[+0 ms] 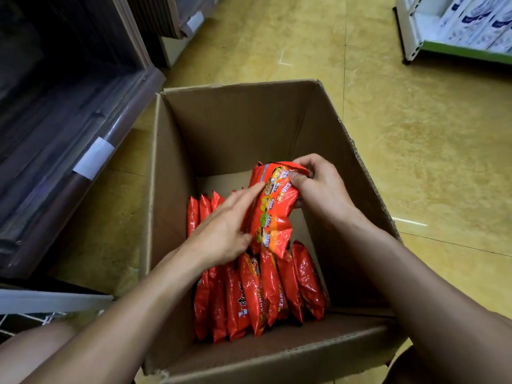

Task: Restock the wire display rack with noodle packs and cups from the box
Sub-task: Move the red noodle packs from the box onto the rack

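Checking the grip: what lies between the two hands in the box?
In the head view, one raised red noodle pack: the right hand pinches its top, the left hand lies against its side.

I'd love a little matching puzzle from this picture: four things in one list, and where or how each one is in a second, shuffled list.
1 left hand
2 right hand
3 box
4 white shelf

A pinches the top of the raised noodle pack
B stands on the floor, far right
C rests with straight fingers on that pack's side
D holds red packs standing on edge

Pairs: 1-C, 2-A, 3-D, 4-B
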The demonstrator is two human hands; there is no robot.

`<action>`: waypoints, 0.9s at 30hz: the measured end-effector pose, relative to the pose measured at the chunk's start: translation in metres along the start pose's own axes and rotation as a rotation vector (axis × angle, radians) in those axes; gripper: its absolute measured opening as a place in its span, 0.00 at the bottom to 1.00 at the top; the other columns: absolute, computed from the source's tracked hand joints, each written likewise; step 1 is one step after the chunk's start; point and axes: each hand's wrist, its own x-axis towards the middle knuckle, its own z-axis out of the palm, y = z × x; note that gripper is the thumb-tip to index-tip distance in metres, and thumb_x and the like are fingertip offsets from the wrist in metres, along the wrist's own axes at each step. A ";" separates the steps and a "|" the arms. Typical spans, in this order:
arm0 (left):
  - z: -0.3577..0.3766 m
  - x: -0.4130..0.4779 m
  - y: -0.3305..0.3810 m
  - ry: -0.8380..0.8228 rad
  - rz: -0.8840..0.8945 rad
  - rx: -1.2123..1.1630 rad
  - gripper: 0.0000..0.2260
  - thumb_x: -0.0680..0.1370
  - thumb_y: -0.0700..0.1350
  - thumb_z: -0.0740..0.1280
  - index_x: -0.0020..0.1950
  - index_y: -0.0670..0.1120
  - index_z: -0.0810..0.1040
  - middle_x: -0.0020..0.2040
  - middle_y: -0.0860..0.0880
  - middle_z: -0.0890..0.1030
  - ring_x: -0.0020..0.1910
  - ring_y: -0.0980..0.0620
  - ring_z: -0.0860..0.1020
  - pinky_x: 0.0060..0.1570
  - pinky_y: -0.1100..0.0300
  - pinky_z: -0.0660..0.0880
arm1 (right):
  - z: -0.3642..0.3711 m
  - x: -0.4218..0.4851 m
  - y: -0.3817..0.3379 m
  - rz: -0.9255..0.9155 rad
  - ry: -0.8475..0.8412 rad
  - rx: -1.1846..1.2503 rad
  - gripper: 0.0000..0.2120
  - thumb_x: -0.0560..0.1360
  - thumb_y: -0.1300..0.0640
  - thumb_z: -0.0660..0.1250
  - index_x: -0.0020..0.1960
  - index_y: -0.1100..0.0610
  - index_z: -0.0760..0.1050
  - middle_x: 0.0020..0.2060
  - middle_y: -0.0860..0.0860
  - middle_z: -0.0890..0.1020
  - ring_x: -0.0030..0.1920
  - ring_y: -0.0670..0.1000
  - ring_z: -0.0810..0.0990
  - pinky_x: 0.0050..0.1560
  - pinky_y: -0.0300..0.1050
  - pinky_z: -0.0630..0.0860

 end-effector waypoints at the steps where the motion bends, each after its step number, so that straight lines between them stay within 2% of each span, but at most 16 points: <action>1: 0.002 -0.001 -0.003 -0.040 0.021 0.025 0.50 0.74 0.44 0.75 0.81 0.64 0.43 0.82 0.54 0.54 0.80 0.53 0.54 0.78 0.58 0.54 | 0.000 0.000 -0.002 0.034 -0.001 0.090 0.11 0.81 0.60 0.65 0.60 0.47 0.74 0.56 0.53 0.79 0.50 0.52 0.83 0.44 0.50 0.85; 3: 0.002 -0.002 -0.005 -0.087 0.053 0.026 0.55 0.71 0.49 0.78 0.80 0.64 0.38 0.83 0.54 0.50 0.81 0.56 0.50 0.79 0.54 0.54 | 0.000 -0.001 -0.007 0.116 -0.033 0.269 0.20 0.80 0.68 0.61 0.64 0.46 0.74 0.61 0.56 0.75 0.51 0.55 0.83 0.40 0.47 0.85; 5: 0.001 -0.003 -0.001 -0.092 0.061 -0.023 0.51 0.73 0.54 0.77 0.81 0.65 0.40 0.82 0.58 0.53 0.78 0.62 0.52 0.76 0.61 0.56 | -0.002 -0.001 -0.011 0.182 -0.089 0.384 0.23 0.80 0.71 0.57 0.61 0.47 0.78 0.65 0.57 0.73 0.51 0.58 0.84 0.37 0.45 0.84; 7: 0.001 -0.003 0.001 -0.030 0.068 -0.074 0.40 0.77 0.57 0.72 0.79 0.67 0.48 0.75 0.63 0.65 0.72 0.65 0.63 0.67 0.67 0.64 | -0.003 -0.001 -0.015 0.261 -0.143 0.501 0.22 0.80 0.71 0.53 0.59 0.52 0.80 0.59 0.60 0.77 0.44 0.56 0.87 0.33 0.42 0.83; 9: 0.000 -0.001 0.001 0.031 0.044 -0.191 0.31 0.78 0.55 0.71 0.75 0.69 0.58 0.66 0.68 0.72 0.66 0.67 0.70 0.62 0.71 0.68 | -0.005 0.000 -0.016 0.321 -0.167 0.585 0.20 0.79 0.71 0.52 0.59 0.58 0.80 0.49 0.61 0.82 0.35 0.53 0.86 0.30 0.39 0.82; 12: -0.002 0.004 -0.001 0.116 -0.053 -0.420 0.20 0.78 0.49 0.73 0.69 0.59 0.74 0.58 0.60 0.82 0.57 0.65 0.79 0.61 0.64 0.75 | -0.007 0.004 -0.013 0.340 -0.167 0.584 0.16 0.79 0.67 0.55 0.57 0.60 0.80 0.43 0.59 0.83 0.33 0.51 0.86 0.32 0.40 0.83; 15: -0.008 0.007 0.001 0.193 -0.179 -0.618 0.12 0.79 0.46 0.72 0.62 0.53 0.79 0.52 0.58 0.84 0.47 0.70 0.81 0.46 0.74 0.76 | -0.007 0.008 -0.007 0.316 -0.162 0.421 0.09 0.81 0.56 0.64 0.57 0.58 0.79 0.39 0.54 0.80 0.33 0.48 0.83 0.38 0.45 0.84; 16: -0.008 0.009 0.000 0.217 -0.216 -0.683 0.10 0.79 0.47 0.71 0.60 0.53 0.80 0.52 0.56 0.85 0.46 0.67 0.82 0.46 0.72 0.77 | -0.006 0.009 -0.004 0.299 -0.176 0.353 0.10 0.81 0.52 0.66 0.58 0.57 0.78 0.39 0.53 0.79 0.33 0.47 0.81 0.38 0.45 0.84; 18: -0.011 0.010 0.001 0.265 -0.284 -0.820 0.08 0.80 0.48 0.70 0.59 0.51 0.80 0.52 0.52 0.87 0.48 0.58 0.85 0.52 0.60 0.81 | -0.006 0.010 0.001 0.263 -0.217 0.247 0.15 0.79 0.46 0.69 0.60 0.54 0.77 0.42 0.51 0.79 0.38 0.46 0.80 0.40 0.45 0.83; 20: -0.012 0.012 0.000 0.311 -0.327 -0.906 0.09 0.81 0.48 0.69 0.61 0.51 0.79 0.53 0.50 0.87 0.52 0.50 0.86 0.57 0.49 0.81 | -0.005 0.010 0.004 0.237 -0.257 0.179 0.17 0.77 0.46 0.71 0.61 0.53 0.77 0.47 0.51 0.81 0.44 0.47 0.81 0.40 0.43 0.81; 21: -0.012 0.013 -0.002 0.330 -0.340 -0.933 0.09 0.81 0.49 0.68 0.61 0.51 0.79 0.54 0.50 0.86 0.53 0.48 0.85 0.59 0.45 0.80 | -0.004 0.010 0.005 0.225 -0.270 0.162 0.15 0.77 0.48 0.72 0.60 0.52 0.77 0.47 0.50 0.81 0.43 0.47 0.81 0.40 0.42 0.80; 24: -0.013 0.014 -0.006 0.369 -0.375 -0.968 0.09 0.82 0.51 0.67 0.61 0.53 0.79 0.55 0.50 0.86 0.55 0.46 0.85 0.61 0.41 0.78 | -0.004 0.010 0.004 0.204 -0.245 0.170 0.08 0.76 0.57 0.73 0.52 0.54 0.76 0.43 0.49 0.82 0.35 0.43 0.80 0.33 0.37 0.75; 27: -0.013 0.013 -0.008 0.391 -0.404 -0.961 0.10 0.81 0.54 0.66 0.61 0.55 0.78 0.55 0.50 0.86 0.54 0.46 0.85 0.59 0.40 0.79 | -0.006 0.012 0.003 0.195 -0.198 0.152 0.10 0.74 0.56 0.75 0.45 0.55 0.74 0.46 0.52 0.86 0.44 0.47 0.85 0.35 0.39 0.75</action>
